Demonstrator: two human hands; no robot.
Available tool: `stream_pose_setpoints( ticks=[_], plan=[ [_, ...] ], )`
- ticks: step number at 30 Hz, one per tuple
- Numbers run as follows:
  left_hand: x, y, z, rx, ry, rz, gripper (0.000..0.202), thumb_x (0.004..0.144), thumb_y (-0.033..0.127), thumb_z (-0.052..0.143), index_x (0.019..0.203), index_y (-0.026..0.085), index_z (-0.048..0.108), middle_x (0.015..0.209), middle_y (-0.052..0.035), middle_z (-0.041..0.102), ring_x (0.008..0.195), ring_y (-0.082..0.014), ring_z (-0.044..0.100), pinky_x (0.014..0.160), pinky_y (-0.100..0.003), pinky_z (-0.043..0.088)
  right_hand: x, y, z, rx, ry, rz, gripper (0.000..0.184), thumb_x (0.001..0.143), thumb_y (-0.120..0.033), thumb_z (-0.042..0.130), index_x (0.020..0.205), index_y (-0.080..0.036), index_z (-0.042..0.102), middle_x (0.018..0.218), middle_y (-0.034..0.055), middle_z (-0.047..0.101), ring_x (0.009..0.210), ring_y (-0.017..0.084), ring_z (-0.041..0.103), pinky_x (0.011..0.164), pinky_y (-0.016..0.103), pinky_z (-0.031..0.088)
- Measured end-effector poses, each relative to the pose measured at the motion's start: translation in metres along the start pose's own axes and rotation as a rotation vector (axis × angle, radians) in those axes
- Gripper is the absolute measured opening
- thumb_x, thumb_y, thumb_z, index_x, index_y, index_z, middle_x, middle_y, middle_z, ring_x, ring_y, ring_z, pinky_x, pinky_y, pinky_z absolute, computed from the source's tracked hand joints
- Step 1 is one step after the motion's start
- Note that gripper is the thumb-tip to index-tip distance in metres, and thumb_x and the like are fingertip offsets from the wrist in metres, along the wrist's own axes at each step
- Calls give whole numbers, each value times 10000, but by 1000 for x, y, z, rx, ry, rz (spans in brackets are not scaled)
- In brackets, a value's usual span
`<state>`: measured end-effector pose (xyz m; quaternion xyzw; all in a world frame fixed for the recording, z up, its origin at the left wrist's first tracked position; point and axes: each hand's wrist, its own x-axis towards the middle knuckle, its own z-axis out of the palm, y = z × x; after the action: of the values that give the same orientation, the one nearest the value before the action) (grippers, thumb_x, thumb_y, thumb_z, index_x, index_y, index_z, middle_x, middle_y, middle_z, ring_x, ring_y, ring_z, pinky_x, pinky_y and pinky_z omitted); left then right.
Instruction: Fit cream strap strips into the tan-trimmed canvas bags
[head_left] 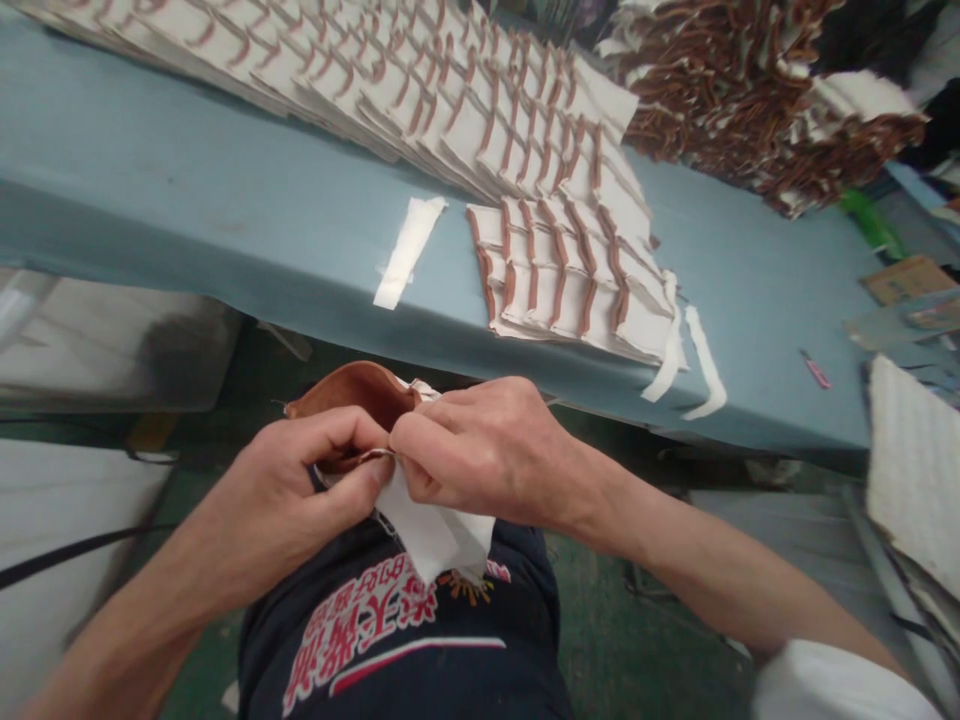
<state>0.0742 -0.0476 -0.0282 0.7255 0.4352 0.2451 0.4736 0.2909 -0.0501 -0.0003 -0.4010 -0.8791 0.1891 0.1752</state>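
Observation:
A brown and white sewn piece (352,393), perhaps leather with a cloth lining, is held above my lap. My left hand (315,475) pinches its edge between thumb and fingers. Right against it, my right hand (480,450) is closed on the same piece, close to the seam. White cloth (431,535) hangs below both hands over a dark apron (405,660) with red lettering. The fingertips of my right hand are mostly hidden.
A blue-covered table (225,215) runs ahead, with overlapping rows of white pieces with brown edges (570,265). White strips (409,250) lie near its front edge. A brown pile (735,90) stands at the back right; a small pink-handled tool (816,370) lies on the right.

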Motion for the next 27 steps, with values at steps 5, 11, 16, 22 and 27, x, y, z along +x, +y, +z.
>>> stream_pose_setpoints(
  ticks=[5,11,16,22,27],
  plan=[
    [-2,-5,7,-16,42,-2,252,921,330,638,695,235,694,593,57,609,514,-124,501,455,-209,357,-4,4,13,33,99,77,134,868,-196,545,766,-226,626,680,1,682,623,146,560,585,290,256],
    [-5,-14,5,-98,-53,-86,325,911,405,681,661,230,569,579,76,476,515,-106,364,453,-218,278,-5,7,9,413,21,215,104,793,-132,593,775,-210,659,656,-63,627,589,92,512,599,224,337],
    [-5,-14,4,-219,-131,-109,323,903,419,695,679,217,576,606,78,453,537,-98,339,464,-205,266,-3,11,7,751,-105,265,78,812,-133,616,768,-190,646,676,-78,578,618,77,478,588,185,371],
    [-1,-11,7,-291,-103,-104,281,838,367,694,638,222,559,604,70,455,547,-104,381,466,-198,317,-3,14,13,849,-134,285,58,848,-174,627,796,-181,651,677,-79,560,614,74,459,588,197,362],
    [-2,-20,14,-354,-21,-119,289,909,391,648,684,226,573,640,60,498,539,-114,413,484,-225,373,-3,10,12,701,-22,276,71,868,-169,627,804,-202,630,694,-78,582,637,83,495,624,212,362]
  ],
)
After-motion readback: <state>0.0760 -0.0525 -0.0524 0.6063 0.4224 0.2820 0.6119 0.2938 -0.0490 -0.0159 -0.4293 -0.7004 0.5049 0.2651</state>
